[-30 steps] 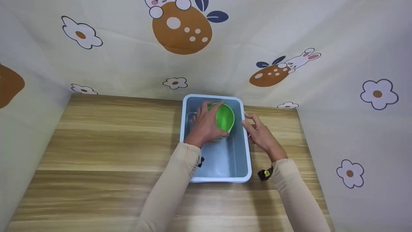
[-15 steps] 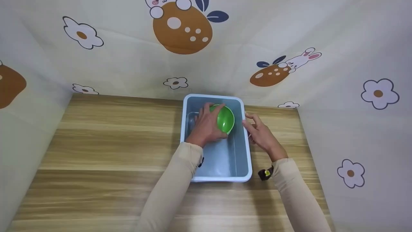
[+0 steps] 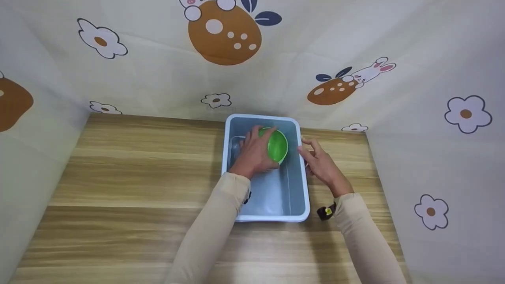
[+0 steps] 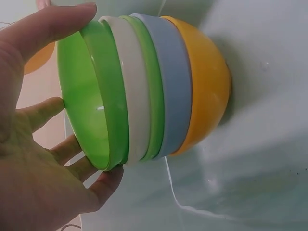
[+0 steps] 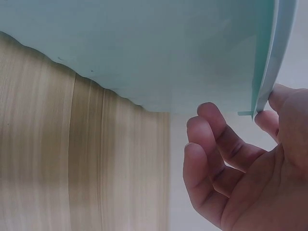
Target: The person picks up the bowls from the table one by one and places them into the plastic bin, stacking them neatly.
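A stack of bowls (image 4: 139, 91) stands inside the pale blue plastic bin (image 3: 272, 219), near its far end. From the top it runs green, white, green, blue and yellow (image 4: 209, 82). My left hand (image 3: 252, 152) reaches over the bin's left side and grips the top green bowl (image 3: 277, 146) by its rim, thumb on one side and fingers on the other. Outside the bin, my right hand (image 3: 321, 165) touches the right rim with thumb and index finger. Its other fingers bend loosely beside the outer wall (image 5: 144, 57). The head view hides the lower bowls.
The bin stands on a wood-grain table (image 3: 138, 169), close to the back curtain (image 3: 158, 79) printed with flowers and rabbits. Another printed curtain (image 3: 446, 157) borders the table on the right. A clear-looking object (image 3: 236, 144) lies partly hidden by my left hand.
The top green bowl has tilted slightly and sits a little lower, and my left hand has shifted slightly to the right with it. The right hand stays at the rim.
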The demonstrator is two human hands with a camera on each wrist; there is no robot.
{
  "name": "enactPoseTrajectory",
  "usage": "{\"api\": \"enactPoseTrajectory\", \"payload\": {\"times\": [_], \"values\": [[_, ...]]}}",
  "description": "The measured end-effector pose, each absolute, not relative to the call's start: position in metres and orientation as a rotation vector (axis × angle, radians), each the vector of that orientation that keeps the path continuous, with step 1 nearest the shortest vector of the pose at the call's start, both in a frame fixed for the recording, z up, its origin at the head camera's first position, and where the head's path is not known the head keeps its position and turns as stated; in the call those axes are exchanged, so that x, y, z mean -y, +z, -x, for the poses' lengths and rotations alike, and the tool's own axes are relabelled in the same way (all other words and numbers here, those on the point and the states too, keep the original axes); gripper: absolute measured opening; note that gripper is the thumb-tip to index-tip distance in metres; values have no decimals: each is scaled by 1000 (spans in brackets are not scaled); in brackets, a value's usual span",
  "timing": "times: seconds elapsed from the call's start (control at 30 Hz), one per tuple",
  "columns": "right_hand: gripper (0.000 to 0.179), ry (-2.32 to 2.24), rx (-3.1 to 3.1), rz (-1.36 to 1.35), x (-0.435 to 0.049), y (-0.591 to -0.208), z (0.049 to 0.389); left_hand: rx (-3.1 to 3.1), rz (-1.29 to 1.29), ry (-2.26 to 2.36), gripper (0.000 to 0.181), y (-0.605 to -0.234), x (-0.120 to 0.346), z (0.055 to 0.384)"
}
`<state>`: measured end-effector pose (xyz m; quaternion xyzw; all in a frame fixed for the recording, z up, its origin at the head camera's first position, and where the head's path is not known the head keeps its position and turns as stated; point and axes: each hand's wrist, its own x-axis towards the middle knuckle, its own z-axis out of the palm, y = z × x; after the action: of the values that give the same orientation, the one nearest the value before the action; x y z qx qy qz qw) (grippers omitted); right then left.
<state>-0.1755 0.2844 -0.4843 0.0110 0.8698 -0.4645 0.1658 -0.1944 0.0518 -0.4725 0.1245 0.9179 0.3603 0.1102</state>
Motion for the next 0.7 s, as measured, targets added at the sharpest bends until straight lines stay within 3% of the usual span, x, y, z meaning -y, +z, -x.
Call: {"api": "enactPoseTrajectory", "payload": {"times": [0.7], "values": [[59,-1295,-2502,-51,-285,-485,175,-2715,-376,963,106,-476,-56,197]]}}
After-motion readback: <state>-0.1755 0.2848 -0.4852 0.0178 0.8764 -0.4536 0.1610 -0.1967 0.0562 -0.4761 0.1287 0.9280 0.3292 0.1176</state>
